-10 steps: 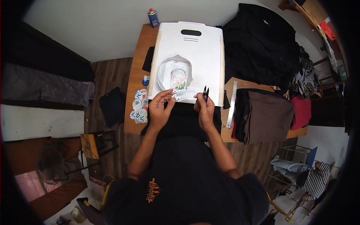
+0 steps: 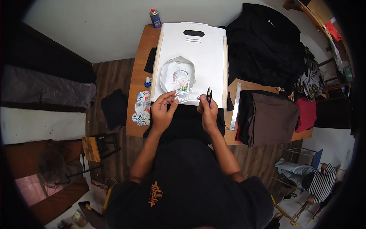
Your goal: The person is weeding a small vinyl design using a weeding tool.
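A white board (image 2: 206, 49) lies on the wooden table (image 2: 140, 53), and a white sheet with a round colourful print (image 2: 178, 74) rests on it. My left hand (image 2: 162, 108) pinches the near left edge of a clear printed film (image 2: 188, 95) at the board's front edge. My right hand (image 2: 207, 110) grips small black tweezers (image 2: 209, 94), tips pointing up, at the film's right end. A black cloth (image 2: 187, 120) lies under both hands.
A spray can (image 2: 154, 18) stands at the table's far left corner. Round patterned stickers (image 2: 141, 108) lie left of my left hand. A metal ruler (image 2: 235, 106) lies right of the board. Dark garments (image 2: 267, 45) and brown and red cloth (image 2: 276, 118) are piled at the right.
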